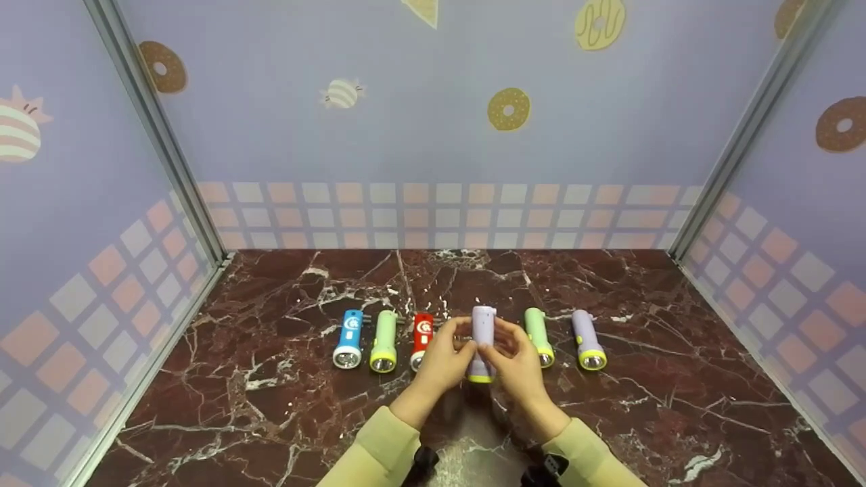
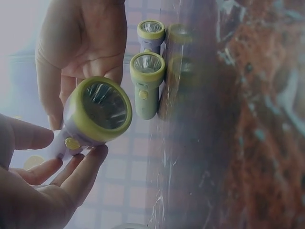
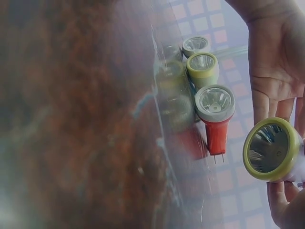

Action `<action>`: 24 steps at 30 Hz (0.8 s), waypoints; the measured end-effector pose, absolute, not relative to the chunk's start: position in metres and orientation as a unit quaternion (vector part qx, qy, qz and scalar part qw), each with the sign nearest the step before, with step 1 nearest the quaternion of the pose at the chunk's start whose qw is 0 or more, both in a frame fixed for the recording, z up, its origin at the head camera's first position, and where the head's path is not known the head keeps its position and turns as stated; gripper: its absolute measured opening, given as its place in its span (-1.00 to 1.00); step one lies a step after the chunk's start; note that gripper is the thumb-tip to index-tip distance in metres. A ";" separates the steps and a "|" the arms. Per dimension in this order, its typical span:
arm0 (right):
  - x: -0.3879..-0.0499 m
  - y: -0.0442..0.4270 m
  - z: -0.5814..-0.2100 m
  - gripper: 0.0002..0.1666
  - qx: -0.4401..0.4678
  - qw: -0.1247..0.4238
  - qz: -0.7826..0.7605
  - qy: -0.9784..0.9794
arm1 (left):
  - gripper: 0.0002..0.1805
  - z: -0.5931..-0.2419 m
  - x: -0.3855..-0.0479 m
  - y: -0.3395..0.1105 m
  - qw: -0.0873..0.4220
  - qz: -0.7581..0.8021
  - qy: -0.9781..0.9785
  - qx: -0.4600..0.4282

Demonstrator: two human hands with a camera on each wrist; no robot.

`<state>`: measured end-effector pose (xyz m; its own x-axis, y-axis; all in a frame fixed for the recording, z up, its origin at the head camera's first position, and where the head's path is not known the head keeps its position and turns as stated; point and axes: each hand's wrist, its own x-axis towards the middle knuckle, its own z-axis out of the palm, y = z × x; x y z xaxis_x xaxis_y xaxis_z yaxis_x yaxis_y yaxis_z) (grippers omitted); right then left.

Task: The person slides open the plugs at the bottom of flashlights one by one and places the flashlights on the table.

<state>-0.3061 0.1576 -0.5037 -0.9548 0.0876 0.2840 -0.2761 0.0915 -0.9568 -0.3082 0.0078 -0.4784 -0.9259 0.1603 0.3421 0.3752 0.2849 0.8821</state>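
Observation:
Both hands hold one purple flashlight [image 1: 482, 326] between them above the table, its yellow-rimmed lens end towards the person. The left hand [image 1: 443, 355] grips it from the left and the right hand [image 1: 517, 358] from the right, thumbs on its near side. In the left wrist view the flashlight's yellow rim [image 2: 90, 125] and round yellow button [image 2: 72, 143] show, with fingers of the left hand [image 2: 52, 191] around the body. The right wrist view shows its lens [image 3: 269, 148] beside the fingers; part of the body is hidden there.
On the marble table [image 1: 270, 419], a blue flashlight [image 1: 350, 335], a green one [image 1: 384, 338] and a red one [image 1: 423, 328] lie left of the hands. Another green one [image 1: 536, 328] and a purple one [image 1: 585, 331] lie to the right. Patterned walls [image 1: 433, 135] enclose the table.

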 end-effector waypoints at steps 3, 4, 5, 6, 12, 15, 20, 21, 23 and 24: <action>-0.305 0.157 -0.504 -0.37 0.071 0.132 0.669 -0.728 | -0.55 -0.478 -0.310 0.005 0.101 -0.579 -0.792 -0.167; -0.305 0.156 -0.503 -0.37 0.073 0.130 0.669 -0.728 | -0.55 -0.477 -0.311 0.004 0.105 -0.583 -0.788 -0.167; -0.304 0.156 -0.503 -0.36 0.074 0.126 0.671 -0.727 | -0.54 -0.477 -0.312 0.003 0.110 -0.588 -0.784 -0.168; -0.303 0.155 -0.503 -0.36 0.074 0.123 0.671 -0.727 | -0.53 -0.477 -0.312 0.002 0.114 -0.592 -0.781 -0.166; -0.299 0.151 -0.503 -0.37 0.076 0.105 0.676 -0.726 | -0.45 -0.477 -0.315 -0.002 0.110 -0.612 -0.766 -0.163; -0.298 0.150 -0.505 -0.38 0.080 0.102 0.674 -0.728 | -0.40 -0.477 -0.315 -0.003 0.107 -0.607 -0.769 -0.167; -0.297 0.148 -0.505 -0.40 0.095 0.104 0.673 -0.726 | -0.39 -0.477 -0.315 -0.003 0.106 -0.594 -0.780 -0.166; -0.297 0.148 -0.505 -0.40 0.097 0.104 0.674 -0.725 | -0.39 -0.476 -0.315 -0.003 0.107 -0.593 -0.781 -0.167; -0.297 0.148 -0.505 -0.40 0.099 0.104 0.674 -0.725 | -0.39 -0.476 -0.315 -0.003 0.106 -0.590 -0.783 -0.167; -0.297 0.148 -0.505 -0.40 0.099 0.103 0.675 -0.724 | -0.39 -0.475 -0.315 -0.003 0.104 -0.590 -0.783 -0.167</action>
